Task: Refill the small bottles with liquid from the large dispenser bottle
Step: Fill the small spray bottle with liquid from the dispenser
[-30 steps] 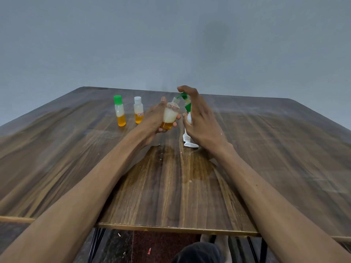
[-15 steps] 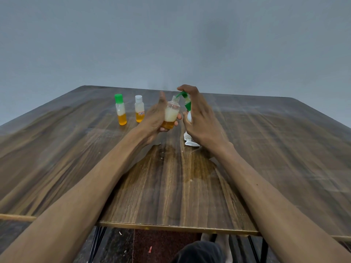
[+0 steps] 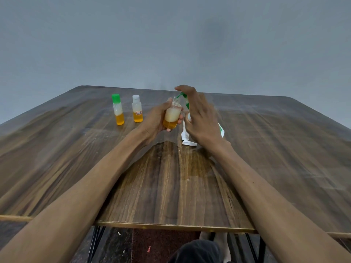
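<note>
1. The brown wood-grain table (image 3: 266,158) carries everything, and your work sits toward its far edge, near the middle; keep it there, away from the near edge.
2. The large white dispenser bottle with a green pump head (image 3: 187,138) stands on the table, mostly hidden behind your right hand. Only its white foot and a sliver of label show.
3. Your right hand (image 3: 201,118) rests on top of the pump, fingers loosely spread and bent over it, not clenched. Press straight down in slow, full strokes so the bottle does not tip.
4. Your left hand (image 3: 156,120) grips the small clear uncapped bottle (image 3: 171,115), fingers curled round its body, holding it off the table just left of the dispenser. Orange liquid lies at its base with pale foam above.
5. Its open neck sits right at the green spout (image 3: 180,95). I judge the fit is the weak point, so keep the mouth under the tip, and let the foam settle before you judge the level.
6. Two capped small bottles stand near the far left edge: the green-capped bottle (image 3: 118,109) and the white-capped bottle (image 3: 137,109), both part full.
7. Against half a second ago, little differs: your hands and the bottles sit much as they did.
</note>
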